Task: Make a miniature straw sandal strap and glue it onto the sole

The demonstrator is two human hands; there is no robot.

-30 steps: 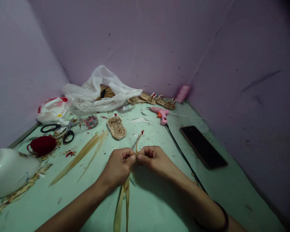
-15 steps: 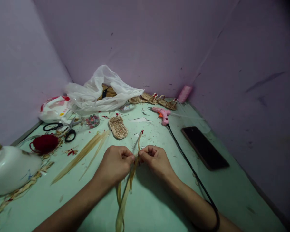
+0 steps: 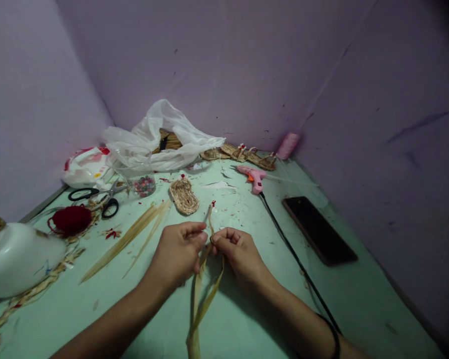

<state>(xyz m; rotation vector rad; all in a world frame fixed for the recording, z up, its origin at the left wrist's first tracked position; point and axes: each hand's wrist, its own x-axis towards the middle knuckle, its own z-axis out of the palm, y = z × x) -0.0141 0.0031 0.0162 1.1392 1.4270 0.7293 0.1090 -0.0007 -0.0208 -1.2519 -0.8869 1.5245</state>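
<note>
A thin braid of dried plant-fibre strips [image 3: 211, 219], tied with red at its tip, stands up at the middle of the table. My right hand [image 3: 239, 254] pinches it between thumb and fingertips where the loose strips spread out. Below the pinch, pale yellowish strips [image 3: 195, 324] hang toward me, one bowed out to the right. My left hand [image 3: 179, 252] is just left of the braid, index finger and thumb apart, its lower fingertips close to the strips. Whether those fingertips touch a strip I cannot tell. Beyond the hands lies a small woven sole [image 3: 184, 196].
Flat dry strips [image 3: 125, 242], red yarn [image 3: 72, 219], scissors [image 3: 110, 199] and a bead tub [image 3: 144, 186] lie left. A white container [image 3: 22, 259] stands nearer. To the right are a pink glue gun [image 3: 252, 177], its black cord [image 3: 284, 244] and a phone [image 3: 320, 229].
My left hand's fingers have come away from the braid and spread. One loose strip has swung to the right under my right hand, which keeps its pinch.
</note>
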